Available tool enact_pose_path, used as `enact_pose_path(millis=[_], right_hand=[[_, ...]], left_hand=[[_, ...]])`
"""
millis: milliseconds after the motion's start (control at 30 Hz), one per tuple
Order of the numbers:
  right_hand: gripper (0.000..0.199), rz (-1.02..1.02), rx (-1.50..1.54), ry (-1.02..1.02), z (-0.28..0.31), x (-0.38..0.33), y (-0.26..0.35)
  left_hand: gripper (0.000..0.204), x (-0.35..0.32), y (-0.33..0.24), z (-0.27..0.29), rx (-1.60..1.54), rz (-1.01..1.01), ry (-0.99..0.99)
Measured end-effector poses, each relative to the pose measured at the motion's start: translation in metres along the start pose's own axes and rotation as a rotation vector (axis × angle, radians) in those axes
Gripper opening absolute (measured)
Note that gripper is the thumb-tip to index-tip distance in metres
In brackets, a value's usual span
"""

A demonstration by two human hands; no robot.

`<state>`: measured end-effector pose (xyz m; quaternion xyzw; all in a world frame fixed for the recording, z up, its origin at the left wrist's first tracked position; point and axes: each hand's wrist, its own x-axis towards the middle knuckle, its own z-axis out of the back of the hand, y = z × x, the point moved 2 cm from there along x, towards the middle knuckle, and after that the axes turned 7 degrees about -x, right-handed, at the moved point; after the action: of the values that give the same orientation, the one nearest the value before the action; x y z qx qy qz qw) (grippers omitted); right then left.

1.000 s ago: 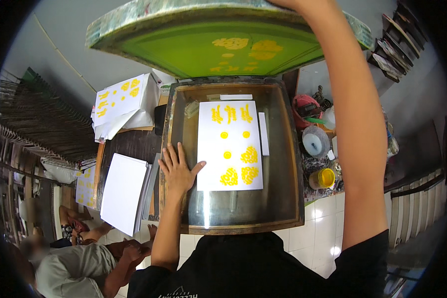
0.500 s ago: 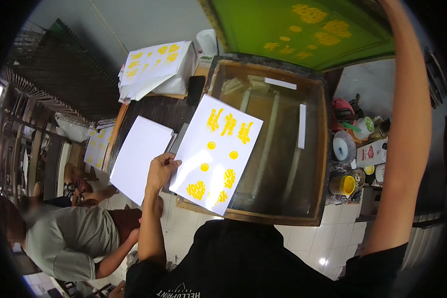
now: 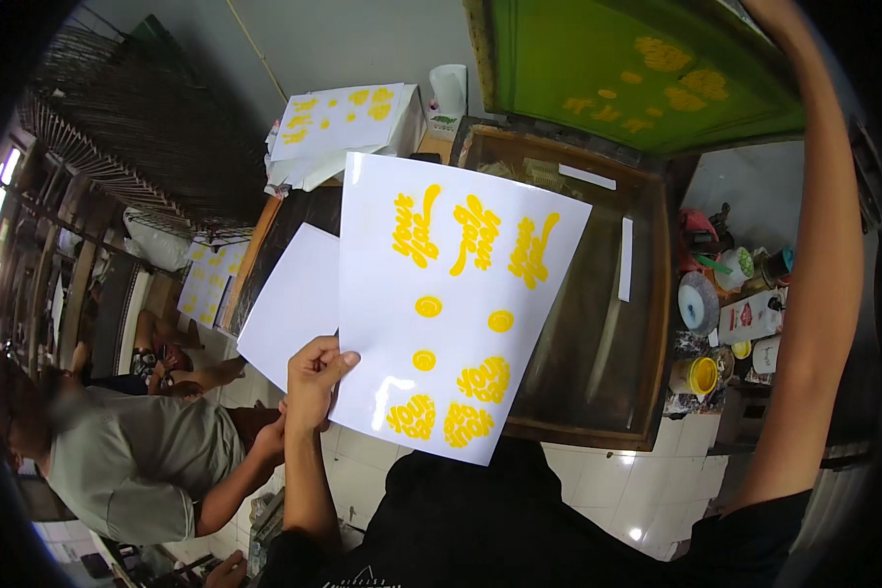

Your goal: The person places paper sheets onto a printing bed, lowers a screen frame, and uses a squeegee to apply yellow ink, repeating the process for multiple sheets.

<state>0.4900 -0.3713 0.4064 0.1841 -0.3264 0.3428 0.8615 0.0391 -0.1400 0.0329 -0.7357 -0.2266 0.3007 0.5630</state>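
My left hand (image 3: 316, 380) pinches the left edge of a glossy white sheet (image 3: 451, 304), thumb on top. Yellow lettering and small round marks cover the sheet, which is raised and tilted over a wood-framed glass-topped table (image 3: 578, 343). At the upper right, my right hand (image 3: 772, 14) grips the edge of a green printing screen (image 3: 578, 59), its fingers partly cut off by the picture's rim. The screen stands tilted up beyond the table, with yellow patterns on its mesh. A stack of blank white paper (image 3: 289, 299) lies left of the held sheet, partly hidden by it.
Printed yellow sheets (image 3: 338, 116) lie on a pile at the back left. A yellow ink tub (image 3: 696, 375), a tape roll (image 3: 698, 302) and several containers stand at right. Two white strips lie on the glass, one a long strip (image 3: 625, 260). Another person (image 3: 137, 461) sits at the lower left.
The printed sheet has come up closer to the head camera, still in my left hand, and now hides more of the table and paper stack. My right hand remains at the raised screen.
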Motion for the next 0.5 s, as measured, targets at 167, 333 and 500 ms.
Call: enact_pose_path(millis=[167,333,500], right_hand=[[0.04,-0.037,0.033,-0.003,0.0,-0.003,0.003],[0.041,-0.065,0.017,0.006,0.0,0.0,-0.003],[0.044,-0.032,-0.045,0.037,-0.001,0.012,-0.01]], left_hand=[[0.016,-0.007,-0.002,-0.001,-0.067,-0.068,0.014],[0.016,-0.01,-0.007,-0.003,-0.089,-0.084,0.008],[0.018,-0.01,-0.017,-0.006,-0.036,-0.1,-0.008]])
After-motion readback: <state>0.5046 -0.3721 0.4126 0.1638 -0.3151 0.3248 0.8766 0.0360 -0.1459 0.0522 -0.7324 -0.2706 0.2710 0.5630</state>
